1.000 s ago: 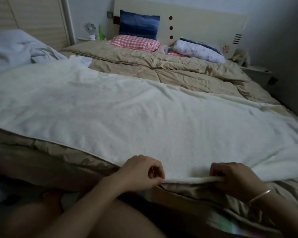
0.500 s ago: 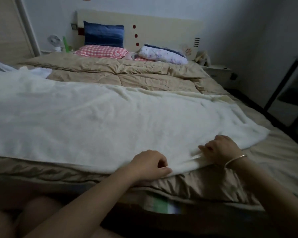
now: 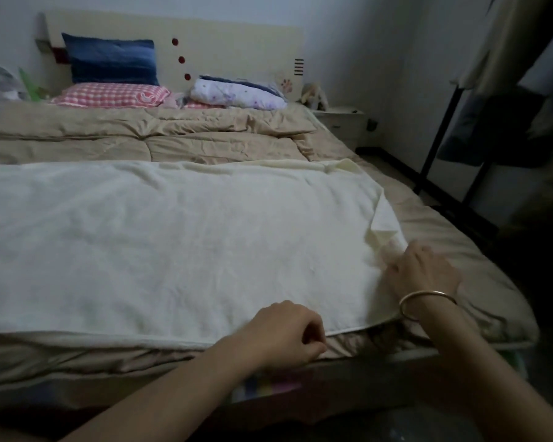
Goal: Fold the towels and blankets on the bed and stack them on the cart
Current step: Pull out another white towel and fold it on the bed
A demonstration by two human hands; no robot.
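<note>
Left grip was curled, pinching the near hem of the cream blanket, which lay spread flat across the foot of the bed. Right grip was bent onto its right end, pinch or mere press not discernible. Judgement: the step wanted the turned-over corner flattened first, then the near hem carried evenly to the far edge, short of the tan quilt.

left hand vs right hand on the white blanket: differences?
Left hand is curled at the blanket's near hem, pinching it; right hand lies on the blanket's right end by a turned-up corner, grip unclear. Right hand wears a bangle; left hand's wrist is bare. Both touch the same blanket.
</note>
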